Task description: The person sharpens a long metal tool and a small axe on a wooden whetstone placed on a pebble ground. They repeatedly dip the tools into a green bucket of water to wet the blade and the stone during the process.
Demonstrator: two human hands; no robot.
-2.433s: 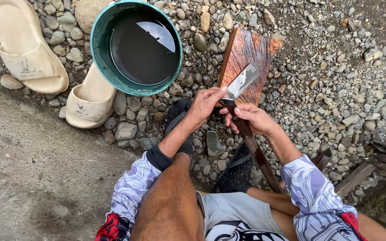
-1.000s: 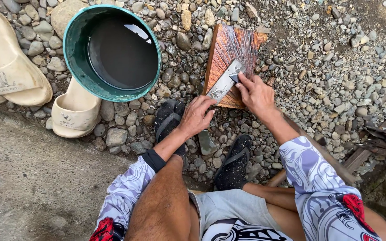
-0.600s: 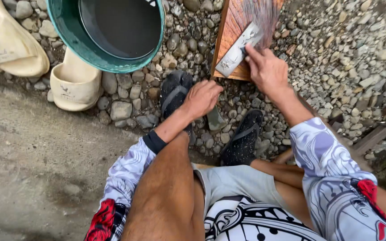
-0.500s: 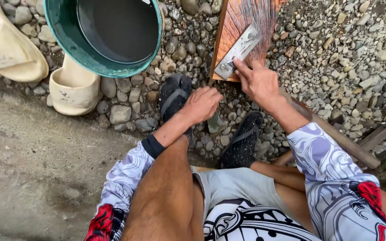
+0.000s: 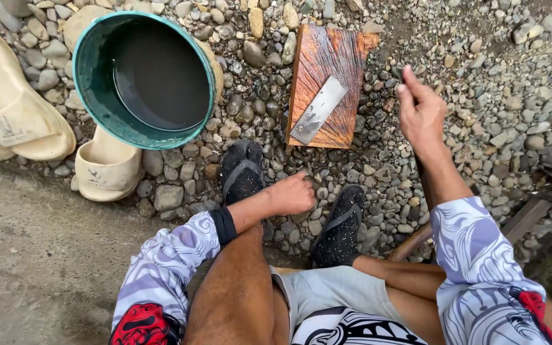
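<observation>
Left hand: fisted, empty, resting on gravel between my feet.
Right hand: raised, fingers loose, gripped nothing.
Blade: lay flat on board.
Advice: regrip blade flat, steady board.

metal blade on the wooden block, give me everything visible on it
The blade is a flat, grey, roughly rectangular strip of metal with a dull, worn-looking face, wider at its upper right end and tapering toward the lower left. No handle shows on it. It lies flat and diagonal on the reddish-brown wooden block, which sits on the gravel. Neither hand touches it: the right hand is raised to its right, and the left hand rests on the stones below.
</observation>
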